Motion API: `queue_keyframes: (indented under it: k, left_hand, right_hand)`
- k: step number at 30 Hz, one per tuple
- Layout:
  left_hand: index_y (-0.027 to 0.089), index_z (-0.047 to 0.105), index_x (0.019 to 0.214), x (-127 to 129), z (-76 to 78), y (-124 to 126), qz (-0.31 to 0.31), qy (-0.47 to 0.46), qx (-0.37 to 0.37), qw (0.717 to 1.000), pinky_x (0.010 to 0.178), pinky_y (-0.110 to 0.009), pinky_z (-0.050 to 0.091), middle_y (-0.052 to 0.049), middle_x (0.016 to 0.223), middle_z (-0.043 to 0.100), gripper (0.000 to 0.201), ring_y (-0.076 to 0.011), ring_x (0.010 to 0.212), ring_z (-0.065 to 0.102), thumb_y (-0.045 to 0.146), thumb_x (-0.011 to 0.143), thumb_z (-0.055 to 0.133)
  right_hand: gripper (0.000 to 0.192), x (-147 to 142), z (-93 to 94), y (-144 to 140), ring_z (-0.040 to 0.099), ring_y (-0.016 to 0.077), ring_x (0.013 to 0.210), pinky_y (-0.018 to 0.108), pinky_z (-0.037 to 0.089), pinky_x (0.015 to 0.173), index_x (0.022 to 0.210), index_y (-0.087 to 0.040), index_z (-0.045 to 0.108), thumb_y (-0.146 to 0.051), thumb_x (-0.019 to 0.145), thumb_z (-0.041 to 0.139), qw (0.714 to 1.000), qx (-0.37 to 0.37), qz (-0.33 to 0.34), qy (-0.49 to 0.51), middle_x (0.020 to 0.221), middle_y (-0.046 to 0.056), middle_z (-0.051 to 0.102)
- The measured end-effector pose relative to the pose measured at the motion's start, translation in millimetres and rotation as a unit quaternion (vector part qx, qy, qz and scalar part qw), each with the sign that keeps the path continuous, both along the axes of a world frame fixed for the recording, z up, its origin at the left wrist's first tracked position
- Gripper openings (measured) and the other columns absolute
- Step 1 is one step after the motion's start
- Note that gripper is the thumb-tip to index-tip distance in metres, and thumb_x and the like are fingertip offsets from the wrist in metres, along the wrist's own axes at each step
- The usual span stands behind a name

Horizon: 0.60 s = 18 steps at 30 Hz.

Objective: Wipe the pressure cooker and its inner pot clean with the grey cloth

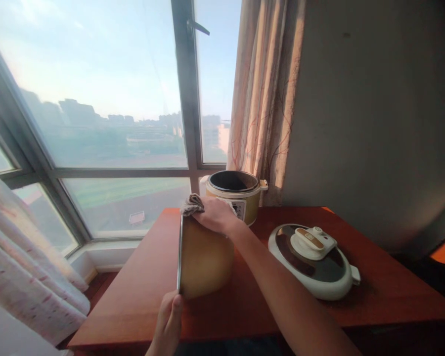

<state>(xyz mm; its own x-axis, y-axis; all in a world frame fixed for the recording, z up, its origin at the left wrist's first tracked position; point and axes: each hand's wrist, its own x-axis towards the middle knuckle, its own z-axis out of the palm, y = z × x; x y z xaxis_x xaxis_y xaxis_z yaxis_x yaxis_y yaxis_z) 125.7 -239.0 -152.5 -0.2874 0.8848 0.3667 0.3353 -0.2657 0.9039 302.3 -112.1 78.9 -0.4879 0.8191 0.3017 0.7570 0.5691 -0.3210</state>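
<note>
A gold-coloured inner pot [205, 257] is tipped on its side above the table, its mouth facing left. My left hand [169, 316] grips the pot's rim at the lower left, thumb on the outside. At the top of the pot, my right hand [217, 213] presses a greyish cloth [193, 203] against the rim and outer wall, with its fingers closed on the cloth. Behind the right hand stands the electric pressure cooker body [252, 210], uncovered, its dark inside showing. The cooker lid [332, 272] lies to the right of my right forearm, handle side up.
All of this is on or over a reddish-brown wooden table [133, 306]. Large windows [114, 99] fill the left and back. A patterned curtain [263, 99] hangs behind the cooker, another curtain [18, 267] at the left. A grey wall [359, 123] rises on the right.
</note>
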Motion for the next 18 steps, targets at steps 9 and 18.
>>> queue_keyframes:
  k: [9,18]
  left_hand:
    - [0.02,0.057,0.054,20,6.9,-5,0.04,-0.05,0.009,0.998,0.065,-0.037,0.054,-0.007,0.056,0.059,0.068,-0.0249,0.066,0.06,0.083,0.079,0.047]
    - [0.018,0.067,0.065,39,33.6,-10,-0.006,-0.095,-0.043,0.995,0.071,-0.038,0.053,-0.01,0.066,0.067,0.072,-0.0254,0.067,0.061,0.087,0.075,0.048]
  right_hand:
    - [0.035,-9,-1.7,-13,0.065,0.0289,0.109,0.041,0.047,0.09,0.11,-0.026,0.066,-0.047,0.091,0.047,0.999,0.048,0.027,0.004,0.117,0.007,0.072]
    - [0.055,1,-31.5,-64,0.042,0.0306,0.138,0.05,0.022,0.12,0.137,-0.018,0.056,-0.04,0.087,0.055,0.987,0.126,-0.013,0.094,0.15,0.01,0.052]
